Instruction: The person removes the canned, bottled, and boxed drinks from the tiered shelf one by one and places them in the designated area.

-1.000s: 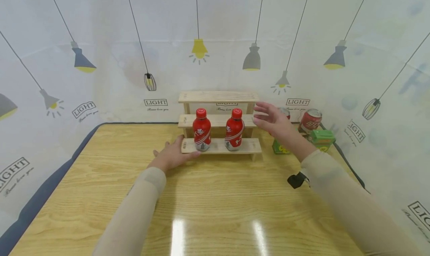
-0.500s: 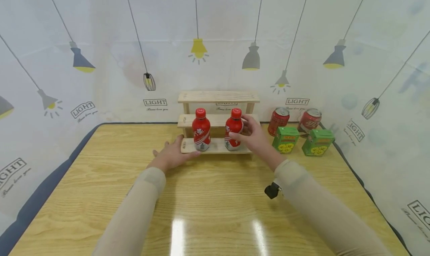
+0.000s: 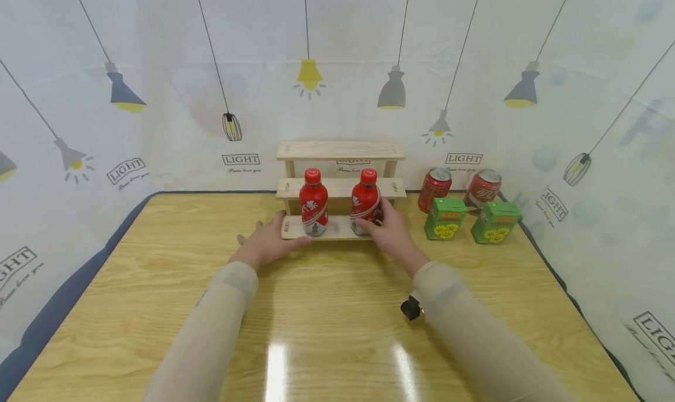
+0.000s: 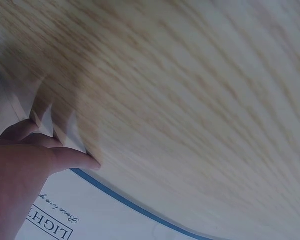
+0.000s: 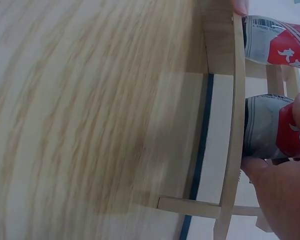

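Observation:
Two red bottles stand upright on the lowest tier of a wooden three-tier rack. The right hand grips the lower part of the right bottle, thumb in front and fingers on its right side. In the right wrist view that hand is round the nearer bottle. The left bottle is held by no hand. My left hand lies at the left end of the lowest tier, thumb along its front edge. In the left wrist view, the left hand's spread fingers touch the table.
Right of the rack, two red cans stand behind two green boxes on the wooden table. A curtain printed with lamps hangs behind. A black object is beside the right wrist.
The right hand has come down and left from beside the upper tiers to the right bottle and now grips it low. The cans and boxes have come into full view. The left hand has stayed put.

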Demonstrator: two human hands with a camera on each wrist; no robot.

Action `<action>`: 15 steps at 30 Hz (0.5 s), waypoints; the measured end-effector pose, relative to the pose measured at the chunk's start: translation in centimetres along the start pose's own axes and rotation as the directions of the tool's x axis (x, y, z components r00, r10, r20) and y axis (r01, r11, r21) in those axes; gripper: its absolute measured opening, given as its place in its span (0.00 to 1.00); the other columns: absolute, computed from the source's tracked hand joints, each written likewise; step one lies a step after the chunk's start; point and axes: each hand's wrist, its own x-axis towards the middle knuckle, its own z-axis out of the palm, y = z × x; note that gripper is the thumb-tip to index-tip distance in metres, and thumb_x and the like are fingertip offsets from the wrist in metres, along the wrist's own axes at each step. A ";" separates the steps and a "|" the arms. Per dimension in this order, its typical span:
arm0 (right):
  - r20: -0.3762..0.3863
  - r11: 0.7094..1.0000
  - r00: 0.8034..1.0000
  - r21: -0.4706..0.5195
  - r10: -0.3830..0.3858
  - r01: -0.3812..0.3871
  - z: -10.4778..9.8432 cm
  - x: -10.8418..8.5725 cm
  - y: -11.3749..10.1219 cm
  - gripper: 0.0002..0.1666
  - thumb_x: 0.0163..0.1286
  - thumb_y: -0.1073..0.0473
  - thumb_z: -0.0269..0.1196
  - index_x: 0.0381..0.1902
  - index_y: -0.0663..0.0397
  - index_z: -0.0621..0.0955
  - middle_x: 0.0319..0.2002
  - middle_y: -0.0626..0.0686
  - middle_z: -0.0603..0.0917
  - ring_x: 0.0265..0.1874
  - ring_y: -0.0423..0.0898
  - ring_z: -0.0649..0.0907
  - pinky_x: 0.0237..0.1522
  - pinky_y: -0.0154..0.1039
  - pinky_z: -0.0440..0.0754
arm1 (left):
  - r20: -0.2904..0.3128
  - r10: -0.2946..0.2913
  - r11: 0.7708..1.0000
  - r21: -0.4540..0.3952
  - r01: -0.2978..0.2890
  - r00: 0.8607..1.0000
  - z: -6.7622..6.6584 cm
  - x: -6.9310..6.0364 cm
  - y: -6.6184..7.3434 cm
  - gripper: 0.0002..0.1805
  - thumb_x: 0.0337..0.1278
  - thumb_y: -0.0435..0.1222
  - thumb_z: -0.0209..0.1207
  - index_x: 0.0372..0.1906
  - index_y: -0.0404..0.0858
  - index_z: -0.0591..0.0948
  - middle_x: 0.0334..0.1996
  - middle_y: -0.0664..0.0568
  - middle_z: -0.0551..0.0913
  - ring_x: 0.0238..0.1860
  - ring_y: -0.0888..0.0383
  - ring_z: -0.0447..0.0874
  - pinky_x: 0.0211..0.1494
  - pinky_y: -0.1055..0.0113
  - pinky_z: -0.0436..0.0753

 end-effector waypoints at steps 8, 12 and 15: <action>-0.042 0.999 0.998 0.022 0.042 -0.041 0.8 0.0 -0.5 0.39 0.76 0.53 0.69 0.79 0.46 0.66 0.75 0.57 0.76 0.76 0.57 0.75 0.80 0.57 0.72 | -0.003 -0.010 1.000 -0.001 0.010 1.000 -0.6 -0.1 0.1 0.76 0.41 0.90 0.47 0.89 0.49 0.42 0.87 0.41 0.51 0.86 0.25 0.38 0.74 0.13 0.29; -0.079 0.998 0.996 0.056 0.045 -0.041 1.3 -0.4 -0.3 0.41 0.77 0.53 0.68 0.82 0.45 0.64 0.76 0.57 0.75 0.77 0.57 0.74 0.81 0.57 0.71 | -0.001 -0.010 1.000 -0.007 0.010 1.000 -0.6 -0.3 0.2 0.75 0.42 0.89 0.48 0.88 0.49 0.42 0.87 0.41 0.52 0.86 0.24 0.38 0.73 0.12 0.29; -0.113 0.995 0.992 0.086 0.054 -0.044 1.5 -1.1 -0.1 0.42 0.77 0.54 0.69 0.82 0.44 0.65 0.78 0.56 0.74 0.78 0.58 0.73 0.80 0.56 0.72 | 0.004 -0.005 1.000 -0.007 0.005 1.000 -0.5 -0.4 0.3 0.75 0.42 0.89 0.48 0.88 0.50 0.43 0.87 0.41 0.52 0.86 0.24 0.38 0.73 0.12 0.30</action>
